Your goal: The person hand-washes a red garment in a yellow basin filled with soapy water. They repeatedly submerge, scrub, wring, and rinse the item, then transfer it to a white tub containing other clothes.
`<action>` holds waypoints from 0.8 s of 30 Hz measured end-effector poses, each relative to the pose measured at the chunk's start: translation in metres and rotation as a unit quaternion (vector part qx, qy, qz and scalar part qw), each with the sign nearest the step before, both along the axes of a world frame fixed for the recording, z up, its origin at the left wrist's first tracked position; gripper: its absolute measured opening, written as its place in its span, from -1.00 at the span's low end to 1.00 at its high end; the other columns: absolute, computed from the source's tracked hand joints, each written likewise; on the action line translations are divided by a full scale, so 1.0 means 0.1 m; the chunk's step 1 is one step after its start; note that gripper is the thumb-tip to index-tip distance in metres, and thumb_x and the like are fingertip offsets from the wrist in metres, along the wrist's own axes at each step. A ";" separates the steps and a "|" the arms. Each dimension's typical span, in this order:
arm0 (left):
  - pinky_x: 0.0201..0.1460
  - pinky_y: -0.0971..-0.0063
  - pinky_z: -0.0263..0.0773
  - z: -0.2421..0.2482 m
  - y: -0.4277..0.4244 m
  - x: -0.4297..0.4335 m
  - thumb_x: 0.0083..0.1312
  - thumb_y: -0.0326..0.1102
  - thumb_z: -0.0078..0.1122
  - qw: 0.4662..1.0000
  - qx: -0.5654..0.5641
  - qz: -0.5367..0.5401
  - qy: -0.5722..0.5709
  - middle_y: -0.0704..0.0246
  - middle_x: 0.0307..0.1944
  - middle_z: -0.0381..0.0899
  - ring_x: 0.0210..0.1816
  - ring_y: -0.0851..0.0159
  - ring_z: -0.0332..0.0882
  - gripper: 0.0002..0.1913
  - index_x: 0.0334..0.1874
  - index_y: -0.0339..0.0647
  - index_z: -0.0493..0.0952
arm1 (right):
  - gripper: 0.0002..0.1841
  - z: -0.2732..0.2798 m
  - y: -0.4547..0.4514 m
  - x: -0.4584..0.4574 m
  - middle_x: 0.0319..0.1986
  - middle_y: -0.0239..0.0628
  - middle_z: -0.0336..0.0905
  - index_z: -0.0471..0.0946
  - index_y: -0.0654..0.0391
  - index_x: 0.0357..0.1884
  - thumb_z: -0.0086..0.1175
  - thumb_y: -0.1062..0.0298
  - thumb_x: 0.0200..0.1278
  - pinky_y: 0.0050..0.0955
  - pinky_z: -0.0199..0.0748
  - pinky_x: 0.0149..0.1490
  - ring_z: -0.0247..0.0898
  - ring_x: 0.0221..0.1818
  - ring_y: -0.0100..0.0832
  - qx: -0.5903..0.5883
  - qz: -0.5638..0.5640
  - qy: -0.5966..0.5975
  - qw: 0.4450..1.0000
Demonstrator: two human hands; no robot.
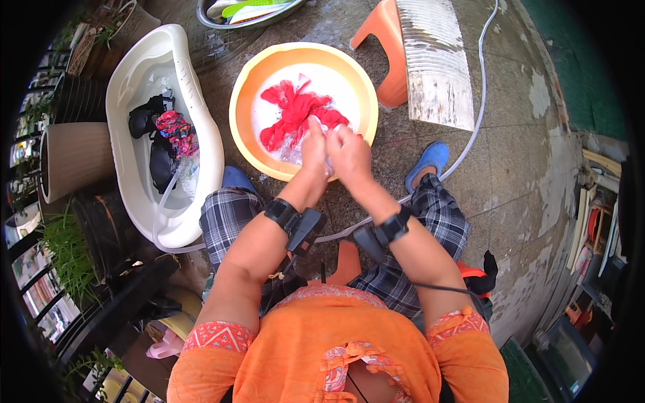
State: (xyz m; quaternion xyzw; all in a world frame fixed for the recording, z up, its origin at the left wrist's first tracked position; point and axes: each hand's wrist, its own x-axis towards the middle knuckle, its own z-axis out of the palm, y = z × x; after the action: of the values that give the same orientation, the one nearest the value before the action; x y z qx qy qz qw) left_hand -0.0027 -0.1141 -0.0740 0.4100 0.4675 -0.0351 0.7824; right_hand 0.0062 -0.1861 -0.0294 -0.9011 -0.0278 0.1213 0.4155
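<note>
A yellow plastic basin (243, 146) holds white, sudsy water. In it a wet red cloth (297, 108) lies bunched, partly under the foam. Over the basin's near side, my left hand (314, 147) and my right hand (350, 152) are side by side, fingers curled in. Both close on the near end of the red cloth, with something pale and foamy between them. The exact grip is hidden by my knuckles. A black strap with a device sits on each forearm.
Left stands a white plastic tub (214, 151) with water, black garments (162, 161) and a patterned cloth (176, 132); a clear hose (160, 216) runs into it. A washboard (438, 65) leans on an orange stool (390, 55). A metal bowl (282, 17) stands at the far side.
</note>
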 end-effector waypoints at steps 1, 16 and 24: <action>-0.56 0.37 0.31 0.02 0.02 0.01 0.38 0.17 -0.27 0.990 0.134 -0.013 -0.038 0.47 -0.65 0.35 -0.62 0.39 0.35 -0.49 -0.53 -0.09 0.38 | -0.71 0.03 0.00 -0.05 -0.58 0.02 0.48 0.47 0.12 -0.52 -0.04 0.10 0.14 -0.09 0.37 -0.34 0.45 -0.45 0.05 0.038 0.054 0.004 0.998; 0.15 0.29 0.23 -0.04 0.49 -0.27 0.41 -0.08 -0.25 0.995 -0.086 0.026 0.033 0.26 0.11 0.37 0.12 0.26 0.34 -0.60 0.21 -0.09 0.23 | -0.63 -0.94 0.04 0.59 -0.55 -0.02 0.53 0.49 0.25 -0.44 0.07 0.06 0.18 -0.29 0.39 -0.32 0.48 -0.46 -0.08 0.115 0.011 -0.039 0.993; 0.24 0.44 0.13 0.01 0.88 -0.61 0.41 -0.16 -0.23 0.993 -0.097 0.071 0.001 0.28 0.18 0.30 0.19 0.28 0.28 -0.55 0.29 -0.16 0.15 | -0.71 -2.49 0.19 0.42 -0.16 0.00 0.49 0.42 0.16 -0.12 -0.01 0.26 0.13 -0.19 0.38 -0.03 0.42 -0.06 -0.02 -0.178 0.297 0.121 0.930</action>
State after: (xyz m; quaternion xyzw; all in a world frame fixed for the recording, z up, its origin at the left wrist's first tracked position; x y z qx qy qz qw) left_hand -0.0634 -0.0259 -0.0730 0.2980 0.4901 -0.0252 0.8188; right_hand 0.0478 -0.1675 -0.2789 -0.8894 -0.2215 0.3498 0.1935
